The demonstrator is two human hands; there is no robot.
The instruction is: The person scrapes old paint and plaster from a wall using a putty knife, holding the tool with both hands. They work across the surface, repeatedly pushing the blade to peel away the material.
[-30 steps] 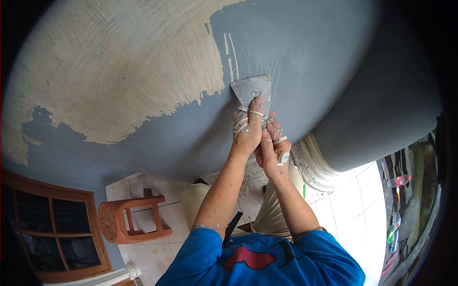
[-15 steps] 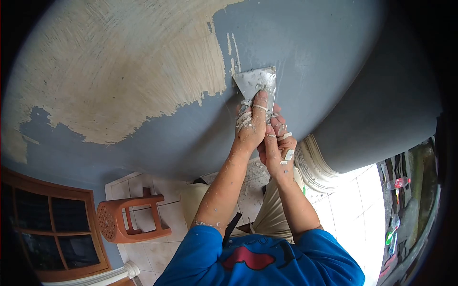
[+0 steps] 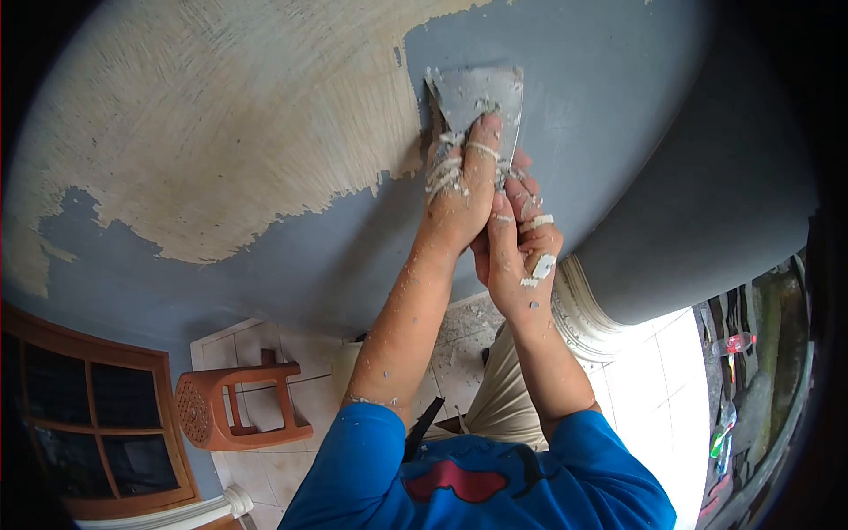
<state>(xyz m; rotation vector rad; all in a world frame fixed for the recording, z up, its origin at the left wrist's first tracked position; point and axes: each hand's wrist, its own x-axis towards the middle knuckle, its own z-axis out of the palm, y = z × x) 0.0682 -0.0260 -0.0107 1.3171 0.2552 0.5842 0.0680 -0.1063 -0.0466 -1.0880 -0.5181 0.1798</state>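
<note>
A wide metal paint scraper lies with its blade against the grey-blue painted wall, just right of a large bare beige patch. My left hand is wrapped round the scraper, its thumb stretched along the blade. Below and to the right, my right hand closes around the lower end, where the handle is mostly hidden by fingers. Paint flakes cling to both hands and forearms. Crumbs of paint also sit on the blade.
An orange plastic stool is on the tiled floor at lower left, near a wooden-framed window. A rounded grey column with a cream moulded base stands at right. Paint debris litters the floor by the wall.
Both hands have pushed the scraper upward along the wall. The blade now sits higher, and the thin pale streaks that stood beside the bare patch no longer show.
</note>
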